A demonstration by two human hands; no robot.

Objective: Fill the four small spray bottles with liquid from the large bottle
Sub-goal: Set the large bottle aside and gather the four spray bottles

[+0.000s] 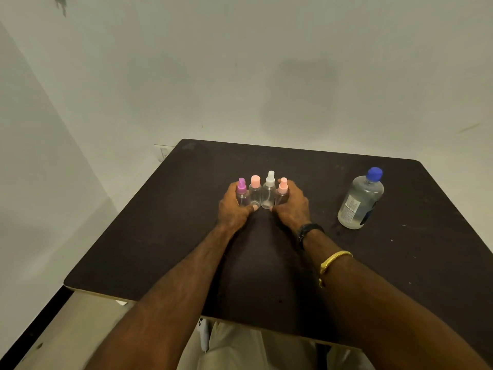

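Nearest, both forearms reached over the dark table (160, 236), a black band (309, 231) and gold bangle (333, 260) on the right one. Beyond them, the left hand (233, 209) and right hand (292, 206) cupped a touching row of four small spray bottles (262, 193), pressing on its ends. Farther right, well apart, stood the capped large bottle (360, 201).

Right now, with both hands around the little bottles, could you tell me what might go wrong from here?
The four small spray bottles stand packed in a row between the left hand and right hand; lifting one may topple its light, seemingly empty neighbours. The large bottle is wide beside their narrow necks, so pouring could spill on the table. All caps are still on.
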